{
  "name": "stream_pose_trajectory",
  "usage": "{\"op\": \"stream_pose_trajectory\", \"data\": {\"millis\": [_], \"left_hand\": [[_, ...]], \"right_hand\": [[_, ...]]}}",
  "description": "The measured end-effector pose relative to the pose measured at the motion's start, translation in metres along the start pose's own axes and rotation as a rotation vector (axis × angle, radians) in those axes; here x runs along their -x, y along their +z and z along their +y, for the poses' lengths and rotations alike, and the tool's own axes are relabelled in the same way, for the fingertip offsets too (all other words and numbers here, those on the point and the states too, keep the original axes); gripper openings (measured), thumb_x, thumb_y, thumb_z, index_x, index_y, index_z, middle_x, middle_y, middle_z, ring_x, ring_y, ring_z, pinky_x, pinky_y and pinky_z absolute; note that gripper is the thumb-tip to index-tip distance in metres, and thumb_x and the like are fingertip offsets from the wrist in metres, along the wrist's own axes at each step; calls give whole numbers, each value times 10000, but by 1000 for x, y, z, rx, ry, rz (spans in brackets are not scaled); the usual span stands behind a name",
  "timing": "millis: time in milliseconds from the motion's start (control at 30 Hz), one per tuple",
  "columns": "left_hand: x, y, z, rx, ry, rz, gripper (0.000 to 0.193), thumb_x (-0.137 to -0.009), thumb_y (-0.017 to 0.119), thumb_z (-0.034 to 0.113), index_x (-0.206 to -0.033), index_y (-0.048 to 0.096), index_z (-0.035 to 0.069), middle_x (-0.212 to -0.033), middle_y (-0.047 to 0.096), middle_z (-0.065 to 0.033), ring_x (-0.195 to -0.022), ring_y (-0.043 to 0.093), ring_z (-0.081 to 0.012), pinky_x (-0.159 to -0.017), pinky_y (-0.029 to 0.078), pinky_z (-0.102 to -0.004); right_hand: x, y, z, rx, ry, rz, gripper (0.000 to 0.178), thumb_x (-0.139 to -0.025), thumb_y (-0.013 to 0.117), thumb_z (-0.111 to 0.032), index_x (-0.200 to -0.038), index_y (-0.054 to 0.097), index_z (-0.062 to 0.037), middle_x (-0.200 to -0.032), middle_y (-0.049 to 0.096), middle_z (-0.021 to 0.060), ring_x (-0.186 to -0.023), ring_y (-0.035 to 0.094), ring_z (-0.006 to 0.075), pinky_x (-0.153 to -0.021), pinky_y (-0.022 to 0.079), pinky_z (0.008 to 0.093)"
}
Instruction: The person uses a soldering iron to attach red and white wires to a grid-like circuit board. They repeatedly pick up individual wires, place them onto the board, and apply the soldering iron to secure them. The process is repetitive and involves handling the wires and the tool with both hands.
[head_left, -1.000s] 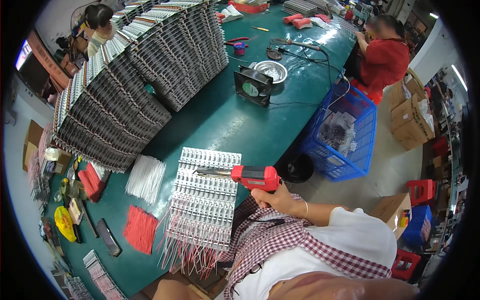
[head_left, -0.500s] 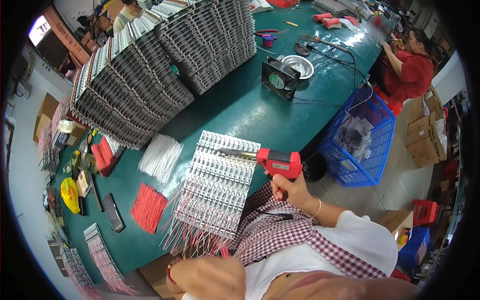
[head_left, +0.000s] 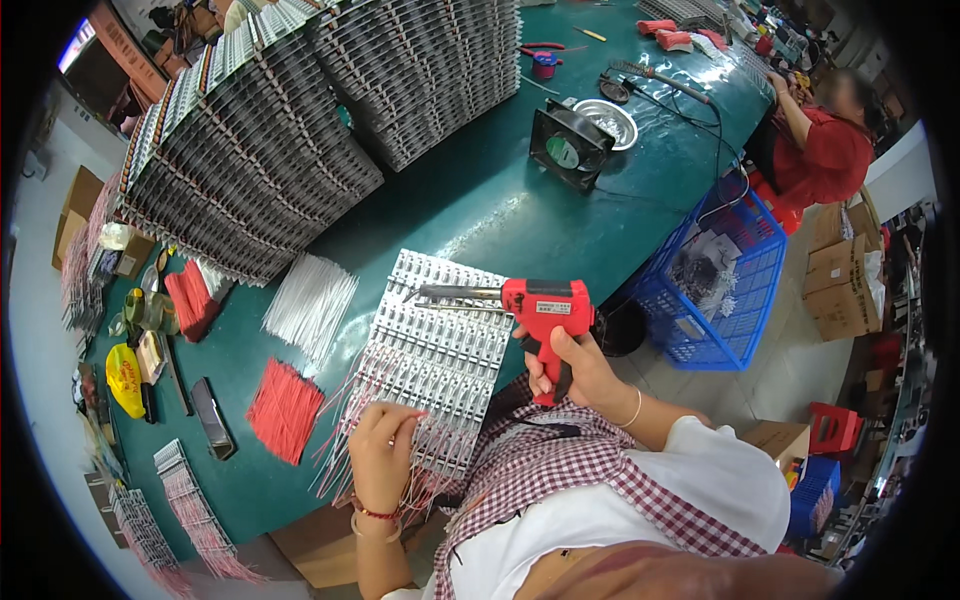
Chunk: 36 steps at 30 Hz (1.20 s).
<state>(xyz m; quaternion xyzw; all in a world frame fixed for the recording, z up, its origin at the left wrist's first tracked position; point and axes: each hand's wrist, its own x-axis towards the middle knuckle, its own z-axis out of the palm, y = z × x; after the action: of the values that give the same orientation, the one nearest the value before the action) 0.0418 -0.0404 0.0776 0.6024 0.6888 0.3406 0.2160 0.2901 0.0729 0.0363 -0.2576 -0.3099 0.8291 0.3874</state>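
Observation:
My right hand [head_left: 585,372] is wrapped round the handle of a red soldering gun [head_left: 545,302]. The gun's long metal tip reaches left, over the upper rows of a panel of small white-and-silver modules [head_left: 445,345]. Thin red and white wires [head_left: 345,430] trail from the panel's lower rows over its near edge. Above those rows is my left hand [head_left: 382,450], its thumb and fingers pinched on what looks like the end of a thin red wire [head_left: 423,413]. Left of the panel lie a bundle of white wires [head_left: 312,305] and a bundle of red wires [head_left: 284,410].
Tall stacks of panels [head_left: 250,160] stand at the far left of the green table [head_left: 480,235]. A black fan [head_left: 568,150] and a metal bowl [head_left: 622,122] sit farther back. A blue basket [head_left: 715,290] is right of the table; a person in red [head_left: 825,150] works beyond it.
My left hand, blurred near the lower edge before, has come up over the panel's lower rows in a pinch. The soldering gun's tip has shifted a little left across the panel.

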Motion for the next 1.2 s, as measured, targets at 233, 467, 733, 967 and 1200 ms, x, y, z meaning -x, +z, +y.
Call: {"op": "stream_pose_trajectory", "data": {"millis": [233,467,733,967,1200], "left_hand": [[-7,29,-40,-282,51,112,113,-779,702,22,-889,689,43,-734,534,-102,-678,546,-277,-600,437,-378],[-13,41,-60,-326,97,261,200,-728,697,-23,-919,688,33,-725,526,-72,-690,529,-242,-607,431,-354],[-28,52,-60,-338,75,215,272,-719,628,-45,-974,682,35,-783,494,-75,-743,509,-231,-648,435,-340],[-30,52,-61,-398,95,177,331,-688,602,-58,-998,682,24,-773,478,-75,-727,497,-228,-640,436,-337],[-28,52,-65,-389,99,186,339,-676,601,-73,-999,677,0,-778,473,-79,-716,489,-226,-631,436,-334]], "right_hand": [[3,5,3,339,5,127,654,-900,591,-527,-1212,497,40,-711,579,90,-571,567,130,-546,502,290],[25,-18,23,424,49,130,435,-931,633,-289,-1181,555,58,-674,569,60,-535,512,103,-511,438,249],[19,-20,32,621,125,96,472,-928,630,-320,-1210,524,43,-691,553,56,-530,496,104,-502,440,254],[19,-24,37,747,127,57,341,-924,634,-235,-1141,560,18,-735,577,41,-584,516,94,-531,435,247],[15,-27,35,995,44,17,197,-815,713,-153,-960,667,-27,-840,637,67,-704,604,159,-619,476,277]]}}
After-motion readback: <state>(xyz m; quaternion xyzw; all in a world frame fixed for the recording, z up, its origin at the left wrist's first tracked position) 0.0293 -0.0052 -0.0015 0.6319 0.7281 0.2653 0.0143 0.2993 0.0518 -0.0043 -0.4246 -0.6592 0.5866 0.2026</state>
